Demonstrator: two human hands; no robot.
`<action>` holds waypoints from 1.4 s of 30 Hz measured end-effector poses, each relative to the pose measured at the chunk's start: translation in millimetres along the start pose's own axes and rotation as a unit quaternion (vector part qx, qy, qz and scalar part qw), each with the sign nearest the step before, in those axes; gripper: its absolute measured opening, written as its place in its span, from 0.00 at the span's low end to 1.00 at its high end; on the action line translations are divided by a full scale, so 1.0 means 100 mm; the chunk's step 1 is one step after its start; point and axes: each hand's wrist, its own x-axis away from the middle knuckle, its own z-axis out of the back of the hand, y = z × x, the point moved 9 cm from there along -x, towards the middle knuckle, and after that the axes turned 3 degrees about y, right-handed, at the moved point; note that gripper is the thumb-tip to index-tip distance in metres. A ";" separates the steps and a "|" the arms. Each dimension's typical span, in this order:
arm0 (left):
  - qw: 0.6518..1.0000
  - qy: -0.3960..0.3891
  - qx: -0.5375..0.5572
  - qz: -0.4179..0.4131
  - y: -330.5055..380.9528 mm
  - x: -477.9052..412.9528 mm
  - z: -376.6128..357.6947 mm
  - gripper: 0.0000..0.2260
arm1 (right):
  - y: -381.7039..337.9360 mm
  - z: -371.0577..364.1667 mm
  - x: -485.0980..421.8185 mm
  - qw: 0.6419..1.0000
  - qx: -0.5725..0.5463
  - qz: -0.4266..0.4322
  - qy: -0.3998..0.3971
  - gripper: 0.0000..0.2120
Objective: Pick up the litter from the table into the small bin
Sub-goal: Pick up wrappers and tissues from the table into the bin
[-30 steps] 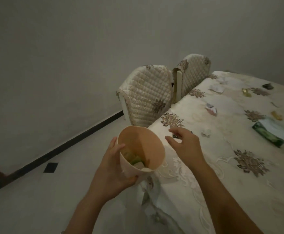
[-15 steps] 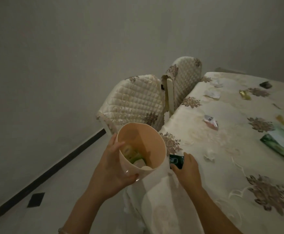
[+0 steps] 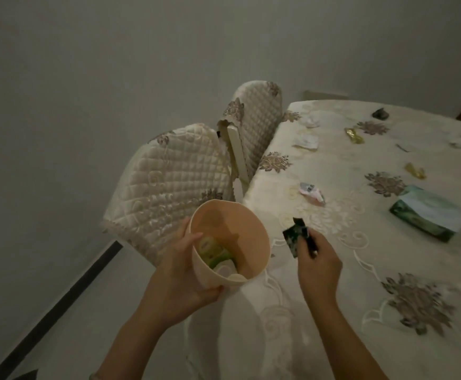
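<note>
While the right hand (image 3: 318, 263) pinches a dark wrapper (image 3: 296, 238) beside the bin (image 3: 251, 231), clasped in the left hand's (image 3: 181, 275) grip, a loose release could drop it past the rim onto the worktop (image 3: 333, 311).

Two chairs with quilted cream covers, near chair (image 3: 174, 182) and far chair (image 3: 256, 116), stand side by side against the table edge. Grey wall (image 3: 114, 64) behind; pale floor (image 3: 59, 283) with dark skirting strip (image 3: 59, 300) along its base

Left hand (image 3: 180, 272) grips bin (image 3: 232, 242); right hand (image 3: 318, 266) pinches wrapper (image 3: 295, 237).
</note>
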 end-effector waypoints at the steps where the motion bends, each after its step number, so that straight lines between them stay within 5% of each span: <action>1: 1.000 -0.006 -0.002 -0.018 0.03 -0.05 -0.03 0.40 | -0.21 0.07 -0.06 0.999 -0.030 0.015 0.015 0.10; 4: 0.999 -0.031 -0.002 -0.044 0.11 -0.17 -0.12 0.38 | -0.78 0.03 -0.11 0.993 -0.050 0.104 -0.036 0.12; 10: 0.995 -0.078 0.023 -0.059 0.12 -0.30 -0.33 0.37 | -0.84 -0.62 0.23 0.928 0.155 0.158 -0.300 0.18; 12: 0.994 -0.091 0.038 -0.052 0.08 -0.32 -0.40 0.37 | -0.83 -0.52 0.20 0.942 0.133 0.155 -0.268 0.17; 18: 0.994 -0.091 0.045 -0.039 -0.02 -0.38 -0.48 0.40 | -0.41 0.23 -0.36 0.991 0.105 0.087 -0.004 0.12; 26: 0.996 -0.083 0.027 -0.010 -0.11 -0.43 -0.51 0.40 | 0.98 -0.17 -0.48 0.941 0.293 -0.053 -0.161 0.23; 30: 0.996 -0.079 0.036 -0.020 -0.09 -0.46 -0.51 0.38 | 1.20 -0.33 -0.37 0.921 0.344 -0.016 -0.181 0.17; 34: 0.996 -0.077 0.033 -0.035 -0.07 -0.47 -0.50 0.38 | 0.93 -0.21 -0.41 0.958 0.268 0.034 -0.096 0.14; 37: 0.996 -0.072 0.032 -0.041 -0.05 -0.47 -0.47 0.38 | 0.32 -0.08 -0.50 0.991 0.111 0.073 -0.029 0.14; 42: 0.998 -0.035 0.038 -0.046 0.04 -0.47 -0.25 0.38 | -0.98 -0.25 -0.38 0.971 0.008 0.222 -0.088 0.14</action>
